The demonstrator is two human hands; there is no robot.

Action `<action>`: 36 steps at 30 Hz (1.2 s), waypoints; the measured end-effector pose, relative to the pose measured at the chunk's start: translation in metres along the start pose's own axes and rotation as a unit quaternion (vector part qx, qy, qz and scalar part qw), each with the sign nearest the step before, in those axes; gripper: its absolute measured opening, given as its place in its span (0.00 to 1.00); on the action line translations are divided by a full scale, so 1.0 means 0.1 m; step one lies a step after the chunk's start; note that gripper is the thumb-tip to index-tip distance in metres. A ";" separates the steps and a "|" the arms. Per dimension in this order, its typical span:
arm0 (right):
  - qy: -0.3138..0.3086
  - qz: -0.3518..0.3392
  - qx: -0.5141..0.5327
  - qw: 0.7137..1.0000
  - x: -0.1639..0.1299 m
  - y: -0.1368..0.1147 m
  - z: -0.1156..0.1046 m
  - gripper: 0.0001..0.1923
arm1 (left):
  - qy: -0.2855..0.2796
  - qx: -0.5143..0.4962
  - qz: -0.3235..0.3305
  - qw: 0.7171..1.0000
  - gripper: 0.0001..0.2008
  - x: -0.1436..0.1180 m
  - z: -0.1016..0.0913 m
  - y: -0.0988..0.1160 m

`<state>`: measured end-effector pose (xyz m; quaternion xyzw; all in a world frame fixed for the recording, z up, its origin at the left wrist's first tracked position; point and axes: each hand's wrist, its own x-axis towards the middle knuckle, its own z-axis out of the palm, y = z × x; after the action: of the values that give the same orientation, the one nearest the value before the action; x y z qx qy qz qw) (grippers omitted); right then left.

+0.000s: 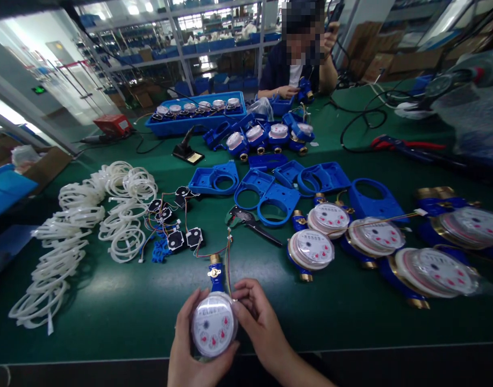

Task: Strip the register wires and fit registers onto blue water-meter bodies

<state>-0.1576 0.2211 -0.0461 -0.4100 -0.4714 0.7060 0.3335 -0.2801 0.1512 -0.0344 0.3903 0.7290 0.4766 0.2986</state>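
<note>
Both hands close on one water meter (214, 324) at the near edge of the green table (109, 312): the left hand (188, 344) cups its round dial from the left and below, and the right hand (259, 317) grips the right rim with thumb and fingers curled against it. The meter sits between the two palms, dial face up, its blue body and brass fitting pointing away from the person. Thin coloured wires (226, 250) run up from the meter toward a cluster of small black circuit modules (177, 223) lying just beyond. Left of those is a heap of white plastic rings (88, 220), spreading toward the table's left edge. Straight ahead of the hands a dark hand tool (252, 220) lies on the mat, just below a group of blue plastic housings (266, 185). To the right, well apart from the hands, several finished meters (351, 236) lie dial up in a loose row. Farther back stands a blue tray (177, 124) holding more meters, and beyond it a seated co-worker (298, 70) handles a blue part at the far side of the table.
</note>
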 end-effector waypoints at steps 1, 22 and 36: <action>0.000 0.003 -0.002 1.000 0.00 -0.01 0.00 0.22 | 0.001 0.002 0.000 1.000 0.39 0.00 0.00 0.00; -0.210 -0.057 -0.279 0.935 0.17 -0.52 -0.20 0.40 | -0.289 -0.220 -0.146 0.920 0.49 0.39 -0.35 -0.15; -0.257 -0.011 -0.327 0.909 0.31 -0.66 -0.22 0.38 | -0.179 -0.332 -0.159 0.913 0.29 0.21 -0.14 -0.29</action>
<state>-0.1457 0.2784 0.0028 -0.2948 -0.7499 0.5895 0.0557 -0.3105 0.1558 -0.0573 0.2268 0.5157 0.5595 0.6079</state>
